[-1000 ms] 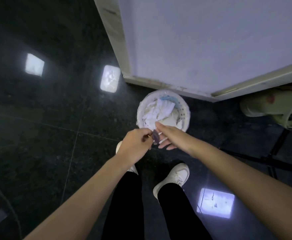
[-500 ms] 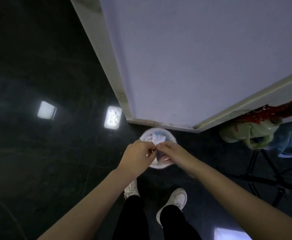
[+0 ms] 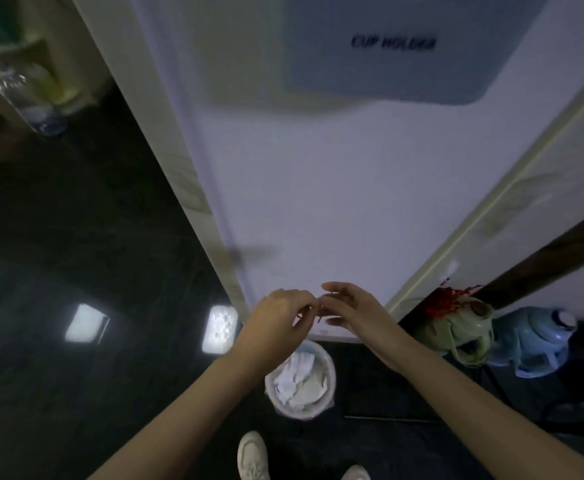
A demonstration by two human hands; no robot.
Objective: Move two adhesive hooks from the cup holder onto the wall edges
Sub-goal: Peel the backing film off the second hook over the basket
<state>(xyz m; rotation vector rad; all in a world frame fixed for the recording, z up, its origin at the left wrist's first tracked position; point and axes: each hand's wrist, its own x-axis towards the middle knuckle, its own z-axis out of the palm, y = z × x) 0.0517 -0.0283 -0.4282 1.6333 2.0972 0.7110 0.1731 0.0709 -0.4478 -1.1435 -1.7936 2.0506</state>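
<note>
A small dark adhesive hook (image 3: 320,309) sits between my two hands, low in front of the white wall panel (image 3: 335,202). My left hand (image 3: 278,317) pinches it from the left with curled fingers. My right hand (image 3: 351,306) meets it from the right, thumb and forefinger on the same piece; blur hides the exact grip. The grey cup holder (image 3: 387,67), lettered "CUP HOLDER", hangs high on the panel, far above both hands. The panel's left edge (image 3: 211,220) and right edge (image 3: 446,258) run down either side of my hands.
A white bin (image 3: 330,372) holding crumpled white paper stands on the dark floor right below my hands, with my shoes (image 3: 252,455) near it. A green bag (image 3: 456,327) and a blue container (image 3: 536,341) sit at the right. A clear bottle (image 3: 24,95) stands at the upper left.
My view has tilted up from the bin to the wall, bringing the cup holder into sight. Both hands rose from over the bin to the panel's lower part, still together on the hook.
</note>
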